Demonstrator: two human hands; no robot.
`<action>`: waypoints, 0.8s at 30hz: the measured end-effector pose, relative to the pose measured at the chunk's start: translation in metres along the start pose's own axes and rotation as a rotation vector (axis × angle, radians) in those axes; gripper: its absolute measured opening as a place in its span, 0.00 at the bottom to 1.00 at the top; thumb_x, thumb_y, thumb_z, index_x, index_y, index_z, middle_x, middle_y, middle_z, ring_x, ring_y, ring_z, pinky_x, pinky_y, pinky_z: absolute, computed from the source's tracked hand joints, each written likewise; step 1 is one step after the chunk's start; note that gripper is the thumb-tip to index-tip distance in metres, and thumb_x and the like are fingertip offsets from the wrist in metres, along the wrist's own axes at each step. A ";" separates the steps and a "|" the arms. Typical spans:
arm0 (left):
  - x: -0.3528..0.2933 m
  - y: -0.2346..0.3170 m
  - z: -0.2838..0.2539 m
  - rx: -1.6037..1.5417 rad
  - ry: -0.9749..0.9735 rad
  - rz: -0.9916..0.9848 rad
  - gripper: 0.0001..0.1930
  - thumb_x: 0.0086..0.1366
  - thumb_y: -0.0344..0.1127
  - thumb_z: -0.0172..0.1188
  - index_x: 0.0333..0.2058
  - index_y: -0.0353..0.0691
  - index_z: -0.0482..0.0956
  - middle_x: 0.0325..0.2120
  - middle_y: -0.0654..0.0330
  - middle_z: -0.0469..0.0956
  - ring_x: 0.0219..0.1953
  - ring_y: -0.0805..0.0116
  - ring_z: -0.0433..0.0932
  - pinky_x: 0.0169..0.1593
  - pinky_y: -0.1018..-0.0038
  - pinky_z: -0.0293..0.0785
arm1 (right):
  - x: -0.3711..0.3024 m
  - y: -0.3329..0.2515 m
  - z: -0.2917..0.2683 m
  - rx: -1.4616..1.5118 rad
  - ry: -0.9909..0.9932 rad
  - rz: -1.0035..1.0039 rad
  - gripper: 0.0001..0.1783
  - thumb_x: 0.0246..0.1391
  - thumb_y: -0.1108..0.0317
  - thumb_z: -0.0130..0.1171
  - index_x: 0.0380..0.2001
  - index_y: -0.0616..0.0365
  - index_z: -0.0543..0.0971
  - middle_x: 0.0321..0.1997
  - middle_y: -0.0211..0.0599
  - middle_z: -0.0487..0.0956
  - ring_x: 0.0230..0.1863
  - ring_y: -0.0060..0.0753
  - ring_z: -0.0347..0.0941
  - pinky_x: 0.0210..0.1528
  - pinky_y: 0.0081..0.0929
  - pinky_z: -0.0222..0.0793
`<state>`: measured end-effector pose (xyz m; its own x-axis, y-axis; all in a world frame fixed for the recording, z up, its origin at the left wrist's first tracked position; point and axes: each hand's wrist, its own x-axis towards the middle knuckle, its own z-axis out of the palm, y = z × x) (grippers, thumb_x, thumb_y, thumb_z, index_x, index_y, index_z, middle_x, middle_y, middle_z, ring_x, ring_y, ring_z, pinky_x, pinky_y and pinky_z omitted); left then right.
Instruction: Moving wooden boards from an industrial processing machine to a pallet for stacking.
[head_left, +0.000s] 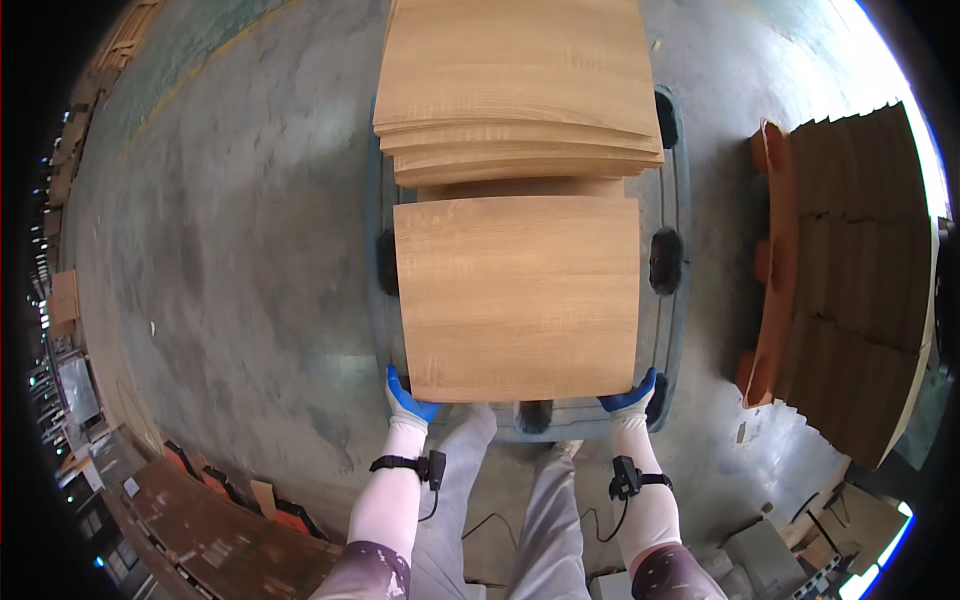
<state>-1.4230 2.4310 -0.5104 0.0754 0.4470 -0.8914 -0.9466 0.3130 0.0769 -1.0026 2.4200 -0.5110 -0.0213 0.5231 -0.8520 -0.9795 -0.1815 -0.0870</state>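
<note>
A flat, light-brown wooden board (520, 300) is over a blue-grey plastic pallet (661, 330), just this side of a pile of light-brown wooden boards (520, 70). The blue-gloved left hand (407, 402) and blue-gloved right hand (630, 400) hold its near corners with their fingers (420, 409).

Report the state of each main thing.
Near rectangular wood-grain board, roughly level
Left blue-and-grey gloved hand, touching that board's near left corner, fingers partly hidden
Right blue-and-grey gloved hand, touching the board's near right corner
Far wood-grain board stack, edges uneven
Grey-blue plastic pallet, loaded
Orange pallet, loaded
Brown stacked boards, edges uneven
</note>
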 end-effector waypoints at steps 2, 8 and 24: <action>0.008 -0.006 0.006 -0.013 -0.017 -0.019 0.41 0.61 0.70 0.44 0.65 0.48 0.62 0.64 0.52 0.61 0.65 0.45 0.59 0.65 0.42 0.52 | 0.006 -0.008 -0.004 0.062 0.015 -0.040 0.52 0.49 0.26 0.46 0.66 0.55 0.60 0.69 0.44 0.61 0.69 0.49 0.56 0.70 0.50 0.49; 0.017 0.013 0.032 0.182 0.012 0.038 0.41 0.61 0.70 0.45 0.63 0.46 0.63 0.62 0.54 0.65 0.62 0.47 0.64 0.64 0.44 0.56 | 0.021 -0.010 0.048 0.040 -0.135 -0.014 0.52 0.53 0.27 0.42 0.67 0.60 0.57 0.71 0.47 0.59 0.70 0.50 0.54 0.71 0.48 0.47; -0.128 0.094 0.097 1.362 0.214 0.142 0.47 0.62 0.66 0.53 0.70 0.46 0.46 0.71 0.54 0.45 0.71 0.55 0.48 0.70 0.62 0.43 | -0.341 -0.003 -0.292 -1.275 0.730 0.136 0.36 0.56 0.41 0.53 0.50 0.67 0.76 0.53 0.55 0.77 0.56 0.52 0.73 0.57 0.36 0.66</action>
<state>-1.4914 2.4842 -0.3461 -0.1614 0.4463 -0.8802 0.1159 0.8943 0.4322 -0.9340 1.9986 -0.3712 0.3860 -0.0133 -0.9224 -0.1359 -0.9898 -0.0426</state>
